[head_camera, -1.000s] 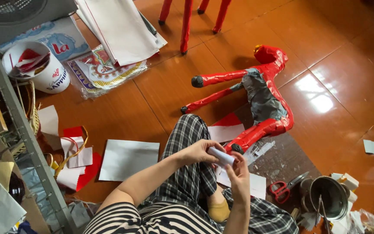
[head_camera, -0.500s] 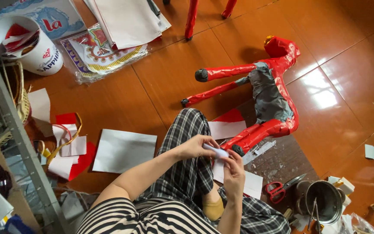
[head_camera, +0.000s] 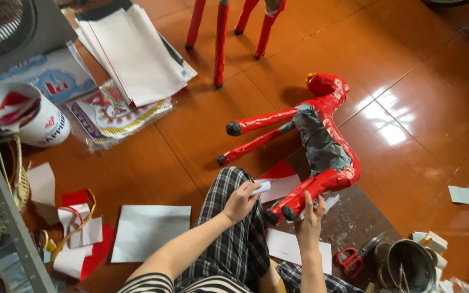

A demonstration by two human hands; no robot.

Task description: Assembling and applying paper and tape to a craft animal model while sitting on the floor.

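1. Sitting on the floor in plaid trousers (head_camera: 234,239) and a striped top, the person has both forearms reaching forward over the lap.
2. Pinched in the left hand (head_camera: 241,202) is a small white paper scrap (head_camera: 262,187), the fingers closed on it above the knee.
3. Held open with fingers together and pointing up, the right hand (head_camera: 309,220) has its fingertips touching the rear leg of the red paper horse (head_camera: 321,146).
4. Lying on its side on the tiled floor (head_camera: 419,108), the horse has grey unpainted patches on the body, dark hooves, and its head pointing away from the person.
5. Beside the right arm are red-handled scissors (head_camera: 354,258) and a metal pot (head_camera: 408,266); a white sheet (head_camera: 150,230) lies just left of the knee.
6. Further left, red and white paper offcuts (head_camera: 80,233) are scattered near a grey shelf frame (head_camera: 6,217).
7. Farther off lie a white bucket (head_camera: 25,114), a stack of white sheets (head_camera: 137,51) and red stool legs (head_camera: 221,38).
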